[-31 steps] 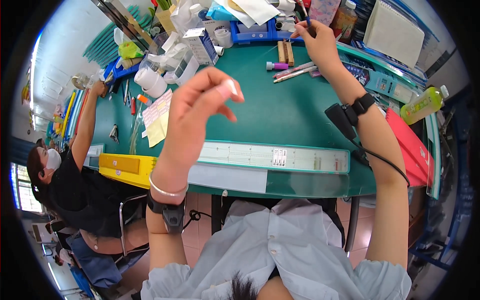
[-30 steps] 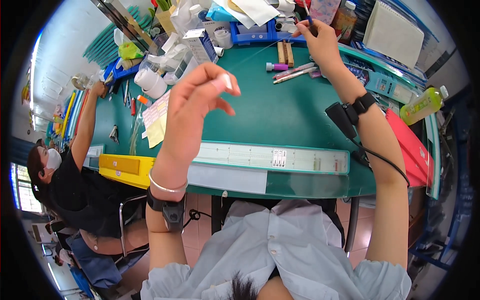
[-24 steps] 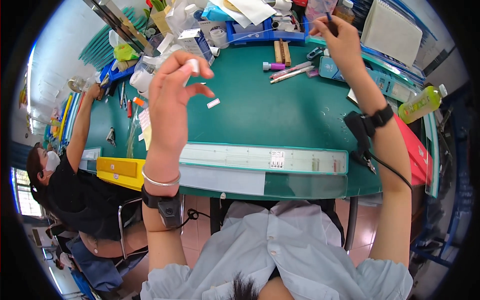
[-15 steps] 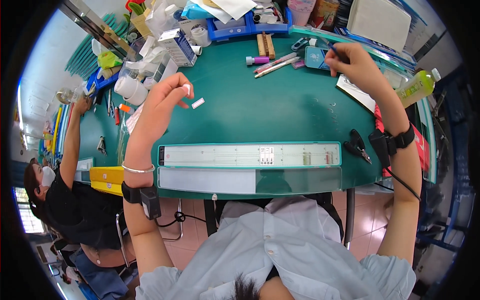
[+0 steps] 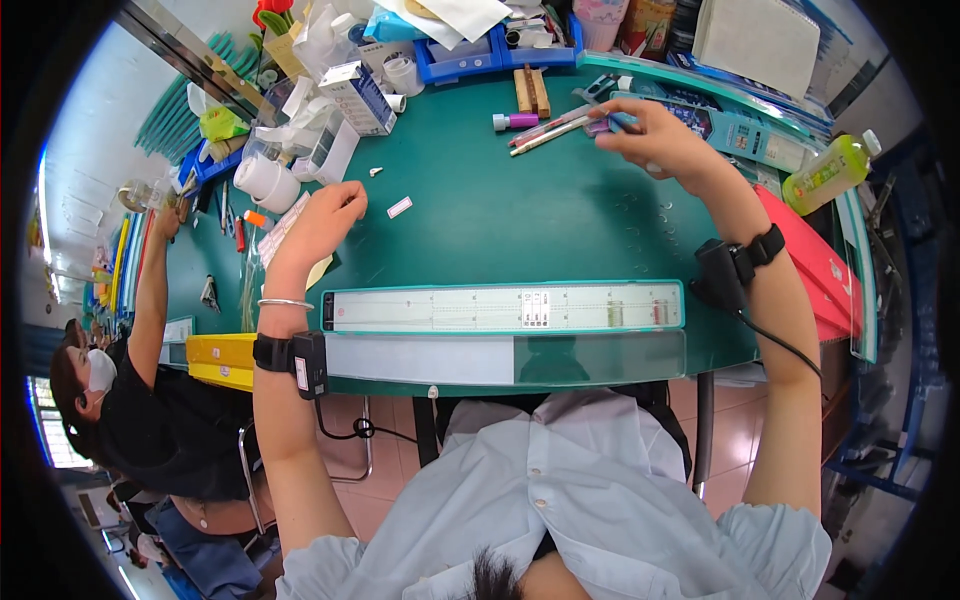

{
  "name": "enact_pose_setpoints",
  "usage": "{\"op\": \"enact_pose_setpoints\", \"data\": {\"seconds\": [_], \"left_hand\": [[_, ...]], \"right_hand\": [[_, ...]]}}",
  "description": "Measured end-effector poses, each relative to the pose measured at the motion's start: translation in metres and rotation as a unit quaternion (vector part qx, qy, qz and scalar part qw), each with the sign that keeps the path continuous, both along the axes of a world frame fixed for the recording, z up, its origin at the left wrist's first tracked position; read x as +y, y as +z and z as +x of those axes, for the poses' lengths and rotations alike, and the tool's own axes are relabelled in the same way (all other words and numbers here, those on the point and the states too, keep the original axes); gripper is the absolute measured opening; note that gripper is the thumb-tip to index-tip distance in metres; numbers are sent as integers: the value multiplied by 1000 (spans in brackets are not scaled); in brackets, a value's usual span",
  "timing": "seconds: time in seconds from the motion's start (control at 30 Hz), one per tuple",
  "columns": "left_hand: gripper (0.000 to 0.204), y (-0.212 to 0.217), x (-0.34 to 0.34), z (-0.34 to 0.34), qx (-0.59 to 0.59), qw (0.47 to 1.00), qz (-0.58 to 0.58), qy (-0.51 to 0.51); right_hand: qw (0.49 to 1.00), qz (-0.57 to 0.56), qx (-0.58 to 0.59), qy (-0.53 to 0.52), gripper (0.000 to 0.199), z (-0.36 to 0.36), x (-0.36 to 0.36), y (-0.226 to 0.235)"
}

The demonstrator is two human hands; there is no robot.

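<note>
On my feed, the white pen (image 5: 548, 137) lies on the green bench (image 5: 480, 240) near my right hand (image 5: 662, 142), fingers bent, grip unclear. My left hand (image 5: 326, 222) curls beside the pink-printed label sheet (image 5: 281, 231), its grip also unclear.

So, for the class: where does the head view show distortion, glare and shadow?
Head view: the green table bows along its near edge, corners go black; head view: the far-left window is washed out, the floor tiles shine at lower right; head view: a soft shadow darkens the table, below and left of the right hand.
</note>
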State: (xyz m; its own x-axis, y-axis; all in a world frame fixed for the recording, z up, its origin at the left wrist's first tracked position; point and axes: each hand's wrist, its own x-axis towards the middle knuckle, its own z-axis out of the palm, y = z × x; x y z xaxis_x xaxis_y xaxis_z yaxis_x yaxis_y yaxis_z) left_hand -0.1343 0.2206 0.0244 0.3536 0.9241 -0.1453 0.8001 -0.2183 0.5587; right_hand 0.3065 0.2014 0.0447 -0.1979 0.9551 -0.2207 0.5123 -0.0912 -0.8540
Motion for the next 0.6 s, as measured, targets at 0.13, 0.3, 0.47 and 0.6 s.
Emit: {"op": "enact_pose_setpoints", "data": {"seconds": [0.13, 0.3, 0.47, 0.6], "left_hand": [[20, 0, -7, 1, 33, 998, 46, -4], [23, 1, -8, 0, 74, 996, 56, -8], [21, -4, -6, -1, 65, 996, 66, -12], [20, -4, -7, -5, 69, 995, 71, -17]], "right_hand": [[986, -51, 157, 2, 33, 25, 2, -7], [989, -72, 124, -12, 26, 38, -7, -12], [995, -60, 57, -51, 23, 47, -9, -21], [996, -44, 21, -69, 22, 43, -22, -15]]}}
